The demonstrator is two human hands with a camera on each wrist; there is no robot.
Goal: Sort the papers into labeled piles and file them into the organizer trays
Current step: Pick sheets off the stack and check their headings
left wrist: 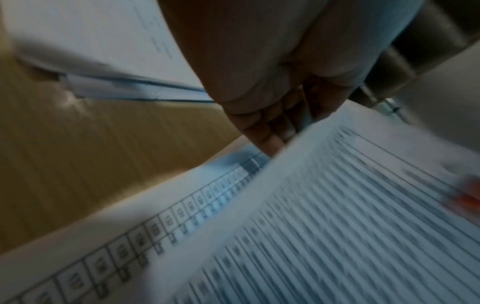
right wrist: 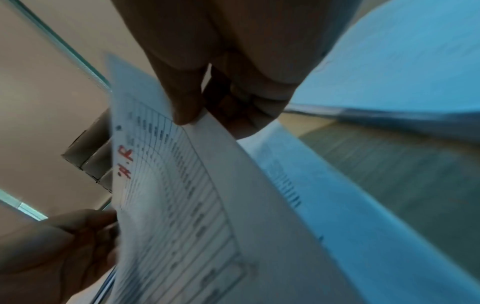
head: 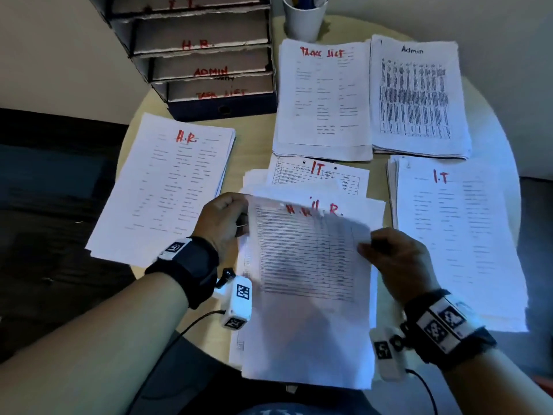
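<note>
Table: a round top (head: pixel 143 121) of pale, smooth wood grain, with every pile of paper lying flat on it.
Organizer trays: a dark stack of shelves (head: pixel 203 59) at the table's far left, front lips rough and torn-looking, marked in red I.T, H.R, ADMIN and TASK LIST from top down.
I.T pile: a thick white stack (head: pixel 460 244) to my right, edges slightly fanned.
H.R pile: a white stack (head: pixel 167 187) to my left, lying askew, red letters at its head.
Task List pile: a squared stack (head: pixel 323 100) at the far middle, faint print.
Admin pile: just beside it on the right (head: pixel 419 97), its top page dense with dark columns.
Unsorted pile: loose sheets (head: pixel 317 178) in front of me, an IT page with punched holes showing at the far end.
H.R sheet: thin, ruled like a table (head: pixel 308 259), lifted off the unsorted pile and bowed between my hands, blurred.
Left hand: (head: pixel 223 223) my curled fingers pinch the sheet's left edge.
Right hand: (head: pixel 398 259) thumb and fingers pinch its right edge.
Cup: a white, round one (head: pixel 303 22) holding pens, beside the trays.
</note>
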